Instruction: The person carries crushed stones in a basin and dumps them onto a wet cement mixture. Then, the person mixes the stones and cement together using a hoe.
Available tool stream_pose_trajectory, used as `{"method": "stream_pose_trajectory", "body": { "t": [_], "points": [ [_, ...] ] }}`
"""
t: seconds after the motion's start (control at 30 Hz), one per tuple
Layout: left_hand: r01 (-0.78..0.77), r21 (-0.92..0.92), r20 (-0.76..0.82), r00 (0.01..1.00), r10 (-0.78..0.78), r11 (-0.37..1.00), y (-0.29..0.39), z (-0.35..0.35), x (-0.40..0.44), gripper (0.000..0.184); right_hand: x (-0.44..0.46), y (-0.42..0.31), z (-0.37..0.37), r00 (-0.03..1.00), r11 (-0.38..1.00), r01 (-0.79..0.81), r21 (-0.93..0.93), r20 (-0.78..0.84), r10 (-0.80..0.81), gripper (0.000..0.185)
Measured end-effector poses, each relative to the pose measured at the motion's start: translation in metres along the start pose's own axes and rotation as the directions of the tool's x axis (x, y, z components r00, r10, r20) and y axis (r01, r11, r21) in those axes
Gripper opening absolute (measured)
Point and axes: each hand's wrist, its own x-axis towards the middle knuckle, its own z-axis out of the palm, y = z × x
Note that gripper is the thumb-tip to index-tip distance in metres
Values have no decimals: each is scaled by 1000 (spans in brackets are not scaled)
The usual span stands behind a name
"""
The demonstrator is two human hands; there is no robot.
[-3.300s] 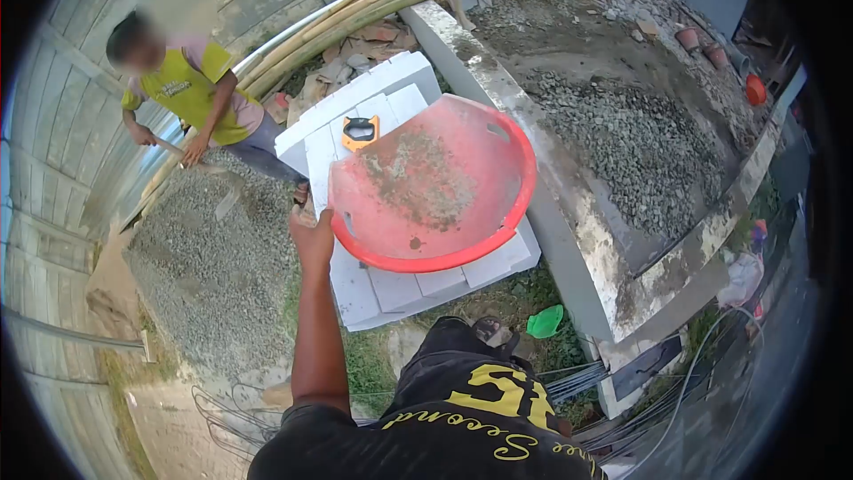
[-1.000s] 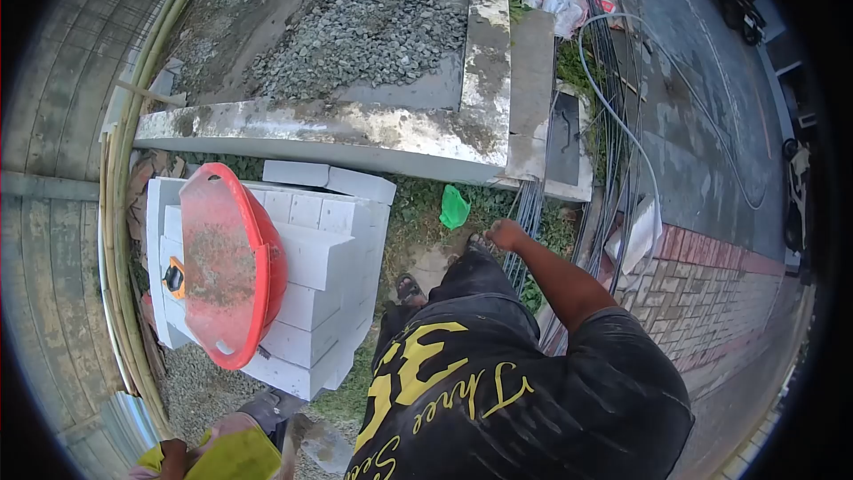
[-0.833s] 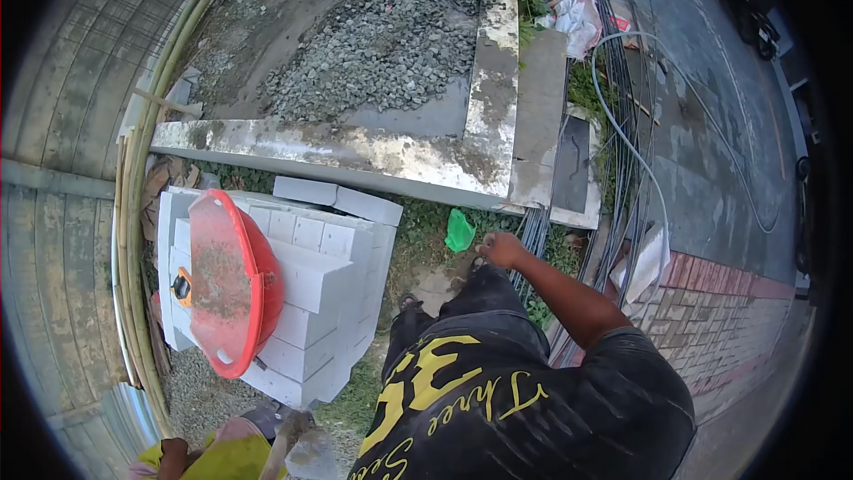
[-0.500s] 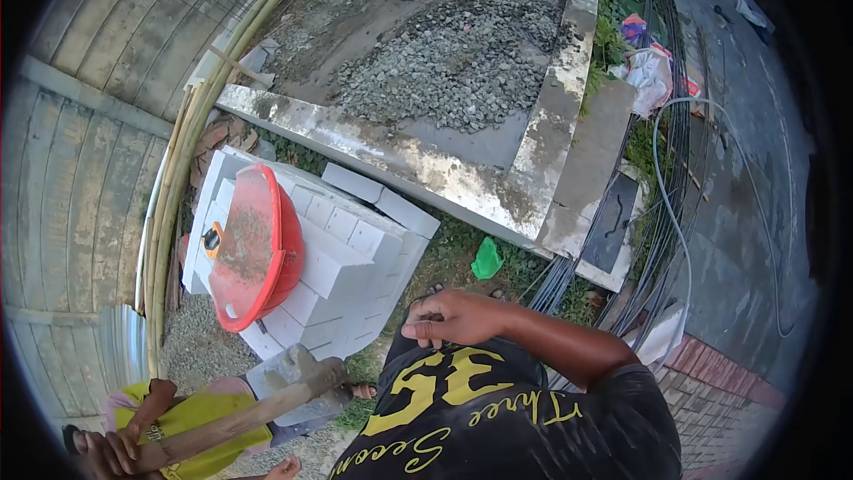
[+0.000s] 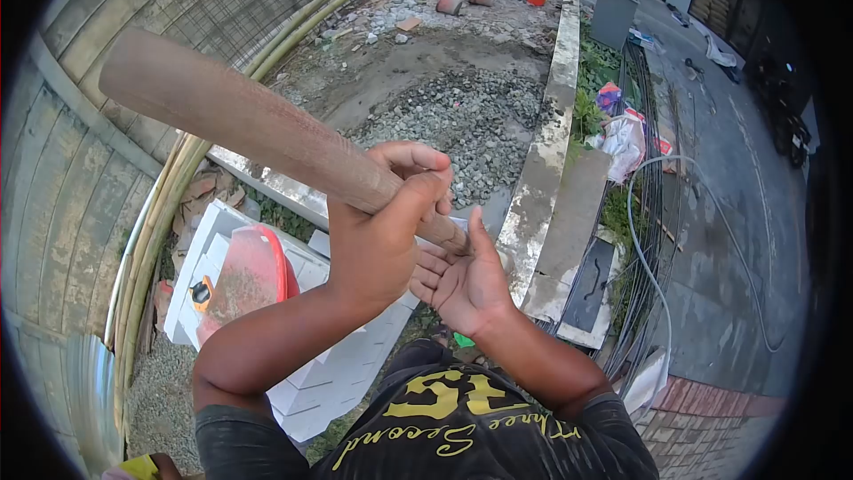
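A thick wooden handle runs diagonally from the upper left down to the middle, close to the camera. My left hand is closed round its lower part. Just right of it, my right hand has its palm turned up and fingers apart, beside the handle's lower end. Whether that palm touches the wood is unclear, and the far end of the tool is hidden behind my hands. Beyond my left forearm, a red basin lies tilted on stacked white blocks, next to an orange-and-black handle.
A low concrete wall borders a gravel heap. Bamboo poles line the left fence. Black rods, a grey hose and a white sack lie at right. Part of a person in a yellow shirt shows at lower left.
The wooden handle has risen from the lower left to in front of me, now in my left hand. My right hand has moved up and opened. The view has tilted forward.
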Motion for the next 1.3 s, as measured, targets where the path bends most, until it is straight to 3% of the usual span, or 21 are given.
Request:
{"method": "stream_pose_trajectory", "body": {
  "t": [0.03,0.07,0.1,0.13,0.23,0.27,0.33,0.37,0.43,0.53,0.6,0.63,0.67,0.7,0.77,0.87,0.93,1.0,1.13,1.23,1.3],
  "points": [
    [43,38,38,998,-44,998,-19,-7,6,16,22,-4,-4,967,982,169,87,-209,-148,56],
    [35,21,64,997,-36,999,-30,-18,16,16,47,-10,-18,954,964,236,120,-217,-206,45],
    [16,177,266,962,-64,984,-38,-31,24,26,75,-18,-41,937,941,300,153,-229,-262,33],
    [-46,323,450,886,-110,945,-44,-46,33,36,104,-28,-69,921,920,324,223,-296,-252,25],
    [-129,394,628,761,-164,910,-60,-110,67,52,148,-81,-103,788,837,496,230,-525,-323,10],
    [-157,414,675,714,-187,896,-64,-134,81,57,152,-106,-116,828,853,454,258,-475,-297,10],
    [-173,629,689,575,-441,758,-68,-182,108,62,148,-150,-142,855,881,399,254,-451,-258,12],
    [-177,620,698,569,-434,765,-71,-198,123,62,143,-174,-148,845,895,392,212,-467,-260,13],
    [-354,781,618,558,-554,514,-78,-218,155,65,122,-222,-154,836,911,391,130,-464,-293,13],
    [-356,814,581,499,-643,459,-112,-229,183,67,80,-286,-137,784,897,433,85,-527,-328,12],
    [-284,870,479,297,-826,403,-131,-215,188,68,65,-320,-133,747,891,437,-126,-501,-437,12],
    [-243,846,526,241,-816,474,-152,-215,180,66,64,-326,-125,733,882,455,-126,-509,-451,12],
    [-215,818,566,130,-814,534,-168,-211,172,65,67,-324,-114,648,833,512,-211,-542,-536,12],
    [-227,811,560,29,-828,540,-186,-206,166,67,72,-323,-111,558,781,549,-298,-564,-608,12],
    [-294,782,542,-112,-833,549,-212,-193,158,64,95,-336,-129,511,761,590,-269,-606,-610,13],
    [-318,761,577,-69,-814,566,-244,-185,179,64,126,-358,-157,423,700,628,-340,-606,-674,14],
    [-348,816,516,79,-853,461,-245,-182,223,62,132,-389,-203,535,777,552,-303,-586,-609,10],
    [-431,831,495,285,-821,352,-214,-191,278,60,126,-412,-235,686,860,509,-37,-586,-431,8],
    [79,900,310,572,-759,428,-55,-200,397,54,111,-441,-246,820,952,214,218,-569,-54,10],
    [253,929,103,525,-845,271,30,-210,440,54,105,-445,-218,795,958,24,287,-586,156,11],
    [346,920,-34,537,-843,184,46,-218,435,51,95,-431,-220,719,974,-172,146,-657,226,12]
  ]
}}
